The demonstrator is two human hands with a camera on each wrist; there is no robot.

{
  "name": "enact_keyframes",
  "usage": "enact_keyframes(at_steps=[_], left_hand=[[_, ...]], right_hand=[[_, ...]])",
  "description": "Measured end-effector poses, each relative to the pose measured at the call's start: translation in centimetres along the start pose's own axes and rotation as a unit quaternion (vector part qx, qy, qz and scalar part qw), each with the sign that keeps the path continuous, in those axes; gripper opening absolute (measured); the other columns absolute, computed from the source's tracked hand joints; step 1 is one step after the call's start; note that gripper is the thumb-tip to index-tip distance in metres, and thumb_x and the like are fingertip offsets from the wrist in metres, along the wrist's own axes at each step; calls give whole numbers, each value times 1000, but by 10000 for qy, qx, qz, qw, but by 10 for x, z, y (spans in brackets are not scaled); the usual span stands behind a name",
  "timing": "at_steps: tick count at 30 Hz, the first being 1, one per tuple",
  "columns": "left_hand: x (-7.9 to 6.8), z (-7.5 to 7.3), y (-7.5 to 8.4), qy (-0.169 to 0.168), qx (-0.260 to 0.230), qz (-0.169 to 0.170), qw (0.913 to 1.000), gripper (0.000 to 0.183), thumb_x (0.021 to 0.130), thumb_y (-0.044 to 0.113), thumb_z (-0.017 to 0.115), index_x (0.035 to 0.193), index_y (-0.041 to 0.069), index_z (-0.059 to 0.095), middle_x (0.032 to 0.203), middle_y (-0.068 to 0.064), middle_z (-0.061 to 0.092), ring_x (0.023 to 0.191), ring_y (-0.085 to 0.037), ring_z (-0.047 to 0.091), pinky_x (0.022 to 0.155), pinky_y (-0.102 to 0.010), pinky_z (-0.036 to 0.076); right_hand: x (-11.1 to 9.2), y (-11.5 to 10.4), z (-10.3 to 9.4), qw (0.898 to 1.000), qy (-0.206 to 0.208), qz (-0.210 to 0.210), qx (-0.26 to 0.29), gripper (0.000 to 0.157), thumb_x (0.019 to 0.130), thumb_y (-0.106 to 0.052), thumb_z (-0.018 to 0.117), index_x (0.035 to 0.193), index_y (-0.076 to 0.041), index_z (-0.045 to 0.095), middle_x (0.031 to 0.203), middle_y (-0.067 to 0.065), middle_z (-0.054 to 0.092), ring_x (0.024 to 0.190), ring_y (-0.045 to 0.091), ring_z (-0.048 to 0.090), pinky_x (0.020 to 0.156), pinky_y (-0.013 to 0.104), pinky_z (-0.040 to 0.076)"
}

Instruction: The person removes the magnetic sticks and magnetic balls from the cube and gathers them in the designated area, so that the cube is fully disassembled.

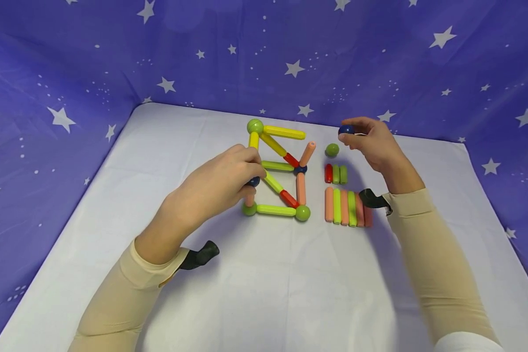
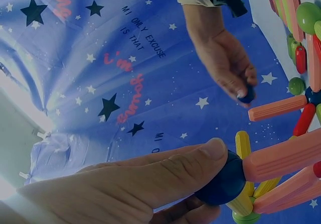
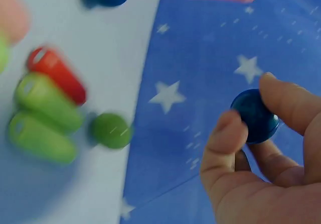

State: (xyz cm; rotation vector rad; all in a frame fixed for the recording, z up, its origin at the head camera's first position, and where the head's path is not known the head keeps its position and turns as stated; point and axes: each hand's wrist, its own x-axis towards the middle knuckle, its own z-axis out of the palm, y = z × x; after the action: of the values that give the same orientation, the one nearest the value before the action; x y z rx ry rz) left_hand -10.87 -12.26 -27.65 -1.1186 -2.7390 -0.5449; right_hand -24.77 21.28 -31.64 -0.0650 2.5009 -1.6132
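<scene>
My left hand (image 1: 215,183) pinches a dark blue ball (image 2: 224,184) between thumb and fingers. That ball sits against the end of a pink rod (image 2: 281,156), part of a framework of rods and balls. Off to the right, my right hand (image 1: 375,145) holds another blue ball (image 3: 256,116) by its fingertips, above the table and apart from the framework. A pink rod (image 1: 308,153) stands up from a third blue ball (image 1: 300,169) in the framework. Green balls join other corners, one at the far corner (image 1: 255,126) with a yellow rod (image 1: 285,132) reaching right. My left hand hides part of the left side.
A loose green ball (image 1: 332,149) lies below my right hand. Nearer, a short red rod (image 1: 328,173) is beside two short green ones, and a row of long pink and green rods (image 1: 344,207) follows. A starry blue cloth (image 1: 264,54) hangs behind the white table (image 1: 264,283).
</scene>
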Motion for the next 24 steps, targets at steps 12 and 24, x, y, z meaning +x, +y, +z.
enact_keyframes(at_steps=[12, 24], left_hand=[[0, 0, -1, -31, -36, -30, 10000, 19, 76, 2, 82, 90, 7, 71, 98, -5, 58, 98, -23, 51, 88, -31, 45], [-1, 0, -3, -72, -68, -36, 9999, 21, 77, 2, 81, 95, 6, 72, 99, -4, 58, 98, -23, 51, 89, -30, 45]], right_hand=[[24, 49, -21, 9948, 260, 760, -626, 51, 88, -8, 71, 137, -5, 54, 131, 11, 49, 111, 22, 50, 98, 37, 45], [41, 72, -18, 9758, 384, 852, -1977, 33, 92, -8, 60, 124, -1, 59, 117, 15, 57, 99, 26, 50, 79, 33, 46]])
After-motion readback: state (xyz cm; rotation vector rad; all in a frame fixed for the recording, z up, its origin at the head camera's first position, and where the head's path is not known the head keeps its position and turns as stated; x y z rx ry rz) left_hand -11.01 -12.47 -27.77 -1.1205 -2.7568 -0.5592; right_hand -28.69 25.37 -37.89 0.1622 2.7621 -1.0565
